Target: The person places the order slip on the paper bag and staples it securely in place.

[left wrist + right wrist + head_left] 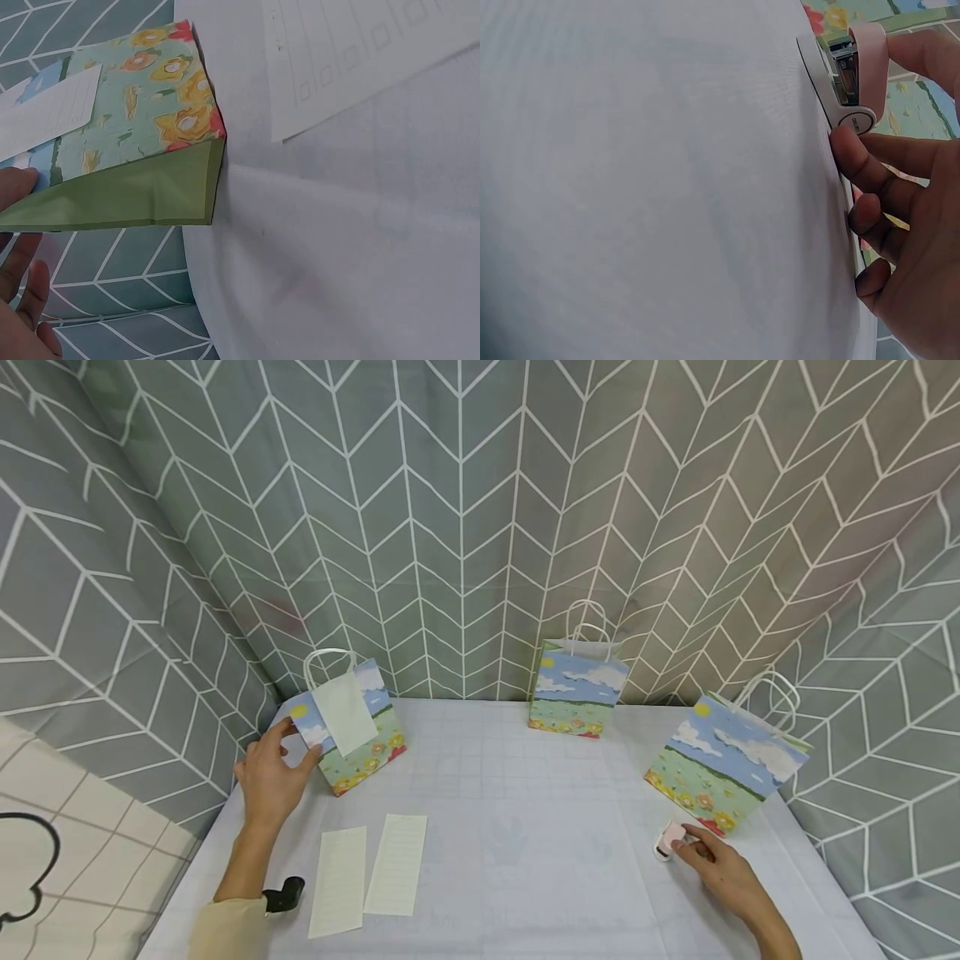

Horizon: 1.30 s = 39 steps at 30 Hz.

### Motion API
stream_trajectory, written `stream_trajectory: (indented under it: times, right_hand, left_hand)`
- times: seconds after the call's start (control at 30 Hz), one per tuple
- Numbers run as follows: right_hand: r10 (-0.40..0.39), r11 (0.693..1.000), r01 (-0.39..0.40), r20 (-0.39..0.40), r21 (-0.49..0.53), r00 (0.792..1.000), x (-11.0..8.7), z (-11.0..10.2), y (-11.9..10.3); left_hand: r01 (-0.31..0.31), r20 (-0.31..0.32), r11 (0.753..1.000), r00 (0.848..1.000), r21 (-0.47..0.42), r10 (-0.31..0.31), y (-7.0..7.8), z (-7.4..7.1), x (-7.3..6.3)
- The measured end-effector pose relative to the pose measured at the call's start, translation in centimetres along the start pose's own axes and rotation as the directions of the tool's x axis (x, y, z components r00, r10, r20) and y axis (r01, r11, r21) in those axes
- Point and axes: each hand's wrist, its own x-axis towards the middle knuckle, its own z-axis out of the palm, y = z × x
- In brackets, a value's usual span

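At the left, a paper gift bag [363, 758] with a sky-and-flower print stands turned at an angle. A pale lined paper slip [343, 714] hangs over its upper front below the white handle. My left hand [270, 777] grips the bag's left side edge; in the left wrist view its thumb [16, 186] lies on the printed face, other fingers behind. At the right, my right hand [722, 872] holds a small pink and white stapler [672, 838] at the table surface. The right wrist view shows the thumb at its pink top [871, 71] and fingers at its rear end.
A matching gift bag [579, 693] stands at the back, and another bag [723, 764] just beyond the right hand. Two lined paper slips [337, 883] [396, 865] lie front left on the white tablecloth [517, 827]. Patterned curtains [450, 527] border the table.
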Motion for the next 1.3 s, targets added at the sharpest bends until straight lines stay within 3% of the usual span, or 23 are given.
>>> stream_trajectory:
  times: [0.27,0.43,0.57,0.83,1.07,1.3]
  right_hand:
    - [0.017,0.999,-0.017,-0.001,0.034,1.000,0.0,0.2,0.2]
    - [-0.068,0.997,0.069,-0.046,0.022,0.997,-0.1,0.2,0.4]
    - [-0.164,0.986,0.163,-0.133,-0.015,0.978,-0.3,-0.2,0.3]
    - [-0.324,0.946,0.319,-0.257,-0.060,0.911,0.6,-1.1,-1.7]
    - [-0.339,0.939,0.342,-0.238,-0.029,0.910,1.6,-1.3,-3.8]
    - [-0.408,0.911,0.410,-0.221,-0.040,0.886,3.5,-1.7,-5.6]
  left_hand:
    - [0.004,-0.003,1.000,1.000,-0.016,-0.004,-0.1,0.0,-0.1]
    - [0.004,-0.006,1.000,1.000,-0.029,-0.004,0.0,-0.2,-0.1]
    - [0.003,-0.026,0.999,1.000,-0.039,-0.004,0.0,-0.6,0.1]
    - [-0.011,-0.070,0.999,0.998,-0.044,0.008,0.7,-1.4,0.3]
    - [-0.040,-0.089,0.998,0.995,-0.057,0.035,1.5,-1.8,0.3]
    - [-0.079,-0.107,0.993,0.992,-0.089,0.069,2.6,-2.3,-0.3]
